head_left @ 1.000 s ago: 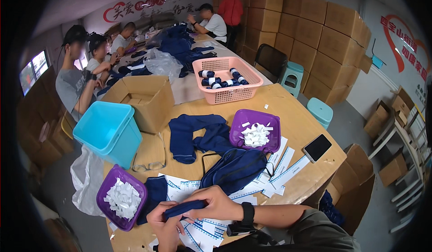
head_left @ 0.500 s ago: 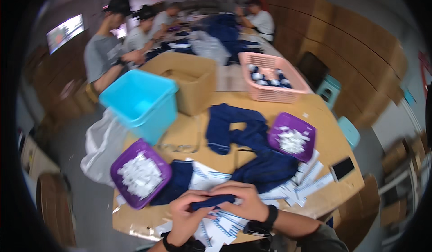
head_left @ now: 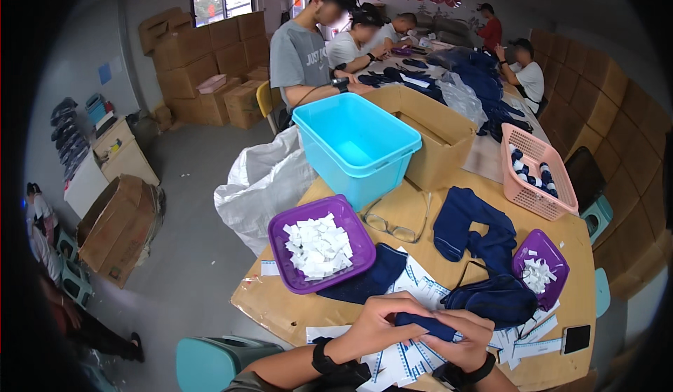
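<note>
Fingers of left hand [head_left: 373, 327] and right hand [head_left: 466, 343] stay closed around navy cloth [head_left: 415, 318], nearer me than the blue bin [head_left: 375, 182]; my view swung left, handling seemingly continuing.

Two bare hands [head_left: 375, 329] hold a compact navy-blue fabric bundle [head_left: 424, 324] above white paper strips with blue markings [head_left: 396, 364] on a light-brown wooden counter [head_left: 263, 301].

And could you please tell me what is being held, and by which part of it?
A bundle of navy cloth: the left grip holds it near its left end, the right grip near its right.
</note>
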`<state>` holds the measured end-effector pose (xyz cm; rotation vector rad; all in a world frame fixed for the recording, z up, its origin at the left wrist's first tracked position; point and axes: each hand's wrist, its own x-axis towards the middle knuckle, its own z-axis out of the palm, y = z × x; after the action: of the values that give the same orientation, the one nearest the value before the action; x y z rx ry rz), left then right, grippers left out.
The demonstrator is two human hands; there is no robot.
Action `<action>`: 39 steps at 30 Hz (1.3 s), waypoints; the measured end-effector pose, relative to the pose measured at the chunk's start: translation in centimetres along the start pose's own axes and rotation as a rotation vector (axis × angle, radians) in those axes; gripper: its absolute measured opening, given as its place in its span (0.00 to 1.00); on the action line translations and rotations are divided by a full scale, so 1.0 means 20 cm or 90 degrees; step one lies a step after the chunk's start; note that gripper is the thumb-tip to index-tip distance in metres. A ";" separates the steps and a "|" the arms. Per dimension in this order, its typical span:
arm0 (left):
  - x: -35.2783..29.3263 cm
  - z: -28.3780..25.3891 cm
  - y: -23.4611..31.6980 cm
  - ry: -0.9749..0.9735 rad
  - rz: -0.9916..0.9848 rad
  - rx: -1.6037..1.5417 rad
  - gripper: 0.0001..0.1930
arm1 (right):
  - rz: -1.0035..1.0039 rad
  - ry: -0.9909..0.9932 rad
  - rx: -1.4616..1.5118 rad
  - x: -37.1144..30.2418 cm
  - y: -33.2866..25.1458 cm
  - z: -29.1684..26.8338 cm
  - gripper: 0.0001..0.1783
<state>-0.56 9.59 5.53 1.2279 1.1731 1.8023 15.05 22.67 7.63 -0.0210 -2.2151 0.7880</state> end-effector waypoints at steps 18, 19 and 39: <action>-0.21 0.04 0.32 -0.094 0.046 0.453 0.35 | 0.098 -0.001 0.072 -0.04 -0.05 -0.01 0.21; -0.21 0.03 0.31 -0.107 0.006 0.400 0.33 | 0.153 -0.018 0.116 -0.05 -0.04 -0.01 0.21; -1.08 -0.14 0.53 0.029 -0.383 0.224 0.15 | 0.222 -0.094 0.296 -0.07 0.01 0.01 0.19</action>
<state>4.04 -14.10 7.23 0.8760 1.7166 1.2127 15.77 22.37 6.54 -0.1260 -2.1381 1.5256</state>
